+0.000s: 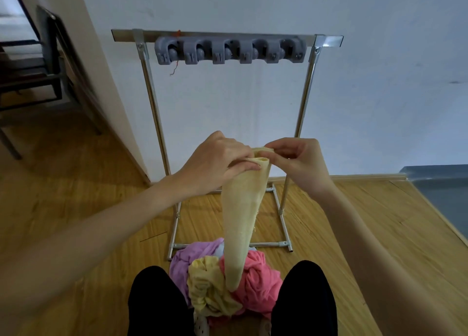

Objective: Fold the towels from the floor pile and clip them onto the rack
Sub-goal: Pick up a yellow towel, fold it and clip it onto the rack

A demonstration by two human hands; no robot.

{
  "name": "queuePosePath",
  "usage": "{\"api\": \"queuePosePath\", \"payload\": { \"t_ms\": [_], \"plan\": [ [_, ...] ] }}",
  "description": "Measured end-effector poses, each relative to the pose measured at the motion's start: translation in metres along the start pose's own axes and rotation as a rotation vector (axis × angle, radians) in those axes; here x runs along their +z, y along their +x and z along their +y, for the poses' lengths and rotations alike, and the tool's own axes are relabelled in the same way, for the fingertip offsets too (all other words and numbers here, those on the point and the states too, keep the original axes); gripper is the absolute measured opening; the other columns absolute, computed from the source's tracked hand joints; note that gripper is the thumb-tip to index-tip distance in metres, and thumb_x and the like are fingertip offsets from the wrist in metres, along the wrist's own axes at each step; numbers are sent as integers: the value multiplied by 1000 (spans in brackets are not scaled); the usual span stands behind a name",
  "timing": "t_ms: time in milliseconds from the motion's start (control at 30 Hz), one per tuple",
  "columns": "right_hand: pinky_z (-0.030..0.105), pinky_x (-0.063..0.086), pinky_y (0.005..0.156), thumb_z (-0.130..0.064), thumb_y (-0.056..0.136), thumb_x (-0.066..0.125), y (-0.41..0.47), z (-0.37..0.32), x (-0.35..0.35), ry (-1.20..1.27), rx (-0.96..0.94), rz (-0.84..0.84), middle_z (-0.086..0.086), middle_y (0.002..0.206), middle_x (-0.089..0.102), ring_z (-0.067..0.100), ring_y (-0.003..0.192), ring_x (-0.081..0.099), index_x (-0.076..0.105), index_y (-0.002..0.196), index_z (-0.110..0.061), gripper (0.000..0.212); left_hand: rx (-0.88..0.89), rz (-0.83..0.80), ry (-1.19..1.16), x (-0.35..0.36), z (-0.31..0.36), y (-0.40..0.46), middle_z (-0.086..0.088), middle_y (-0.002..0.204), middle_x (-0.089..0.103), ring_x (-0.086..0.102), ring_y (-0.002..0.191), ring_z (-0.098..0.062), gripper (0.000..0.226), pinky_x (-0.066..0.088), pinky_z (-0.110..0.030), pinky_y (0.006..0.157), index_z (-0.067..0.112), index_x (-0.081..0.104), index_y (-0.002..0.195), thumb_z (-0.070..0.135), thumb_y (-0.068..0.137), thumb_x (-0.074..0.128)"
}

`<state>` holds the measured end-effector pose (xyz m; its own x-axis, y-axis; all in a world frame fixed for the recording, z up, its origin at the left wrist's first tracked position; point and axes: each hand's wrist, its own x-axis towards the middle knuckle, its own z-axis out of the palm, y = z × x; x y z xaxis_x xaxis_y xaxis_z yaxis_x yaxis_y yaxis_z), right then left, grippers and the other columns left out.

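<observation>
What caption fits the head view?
Both hands pinch a folded yellow towel above the pile, facing the rack.

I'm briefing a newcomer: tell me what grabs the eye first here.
Both hands, left hand and right hand, pinch the top of a long pale yellow folded towel at centre. It hangs over a heap of pink, purple and yellow towels on the floor. Behind stands a metal rack with grey clips.

Ahead of us, the rack (157, 123) stands against the wall (354, 82) | clip holder (229, 52) mounted under its top bar | towel pile (228, 280) on the floor (76, 196) between our knees, before the rack's base | held towel (243, 209) hangs over the pile | chair (33, 69) far left.
</observation>
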<state>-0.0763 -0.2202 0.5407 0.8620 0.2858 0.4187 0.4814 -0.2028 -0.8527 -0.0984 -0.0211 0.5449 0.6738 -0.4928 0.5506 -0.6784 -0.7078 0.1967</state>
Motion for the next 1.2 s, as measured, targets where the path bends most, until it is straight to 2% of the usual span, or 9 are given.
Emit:
{"api": "queuePosePath", "payload": {
  "t_ms": [167, 333, 467, 667, 767, 867, 1033, 1133, 1200],
  "plan": [
    [26, 57, 78, -14, 80, 74, 2, -8, 0, 104, 24, -10, 3, 83, 75, 15, 81, 72, 74, 92, -6, 14, -20, 87, -1, -3, 1, 6, 5, 78, 71, 61, 70, -11, 45, 40, -31, 75, 16, 72, 91, 53, 90, 46],
    [7, 38, 51, -13, 87, 67, 5, -12, 3, 178, 29, 16, -17, 57, 66, -3, 51, 57, 72, 99, -2, 17, -34, 170, 36, -9, 3, 13, 6, 74, 70, 59, 64, -10, 43, 41, -29, 72, 15, 72, 89, 52, 90, 48],
    [13, 38, 54, -14, 90, 62, 6, -11, 1, 190, 29, -5, -17, 57, 63, 0, 53, 50, 71, 104, -4, 19, -80, 194, 70, -11, 3, 18, 8, 68, 66, 53, 58, -7, 42, 38, -25, 71, 18, 70, 85, 54, 89, 49],
    [36, 53, 76, -4, 84, 68, 9, -14, -4, 146, -84, -102, 5, 99, 73, 30, 89, 65, 70, 108, -12, 26, -181, 184, 27, -21, 0, 27, 6, 63, 64, 56, 57, -9, 38, 44, -27, 59, 19, 73, 82, 54, 86, 57],
    [31, 51, 73, -2, 83, 69, 17, -14, 0, 7, -173, -36, 3, 97, 72, 29, 87, 64, 69, 104, -13, 24, -184, 161, 39, -28, 3, 35, 2, 66, 66, 58, 59, -12, 41, 45, -28, 58, 18, 74, 83, 56, 84, 57],
    [33, 53, 85, -1, 85, 66, 25, -11, 1, -33, -224, -5, 4, 97, 71, 22, 93, 66, 68, 104, -9, 20, -119, 127, 77, -36, 4, 34, 2, 71, 69, 58, 61, -12, 38, 46, -29, 61, 16, 74, 89, 51, 85, 60],
    [38, 58, 75, 7, 85, 59, 31, -7, 15, 53, -127, 127, -11, 86, 66, 18, 90, 64, 66, 98, -10, 22, 17, 140, 190, -55, 8, 25, -1, 91, 72, 59, 78, -20, 26, 32, -24, 75, 13, 68, 105, 30, 85, 68],
    [42, 58, 73, 5, 85, 59, 33, -8, 25, 107, -83, 150, -9, 84, 66, 25, 90, 64, 67, 95, -12, 21, 45, 186, 189, -53, 0, 18, -4, 99, 70, 59, 87, -21, 29, 37, -25, 77, 10, 66, 108, 24, 83, 71],
    [45, 58, 74, 3, 85, 59, 34, -7, 28, 164, -29, 158, -3, 86, 66, 30, 92, 64, 68, 95, -12, 20, -32, 267, 105, -42, -12, 7, -8, 115, 59, 53, 100, -15, 47, 43, -21, 86, 9, 59, 118, 30, 79, 74]
  ]
}}
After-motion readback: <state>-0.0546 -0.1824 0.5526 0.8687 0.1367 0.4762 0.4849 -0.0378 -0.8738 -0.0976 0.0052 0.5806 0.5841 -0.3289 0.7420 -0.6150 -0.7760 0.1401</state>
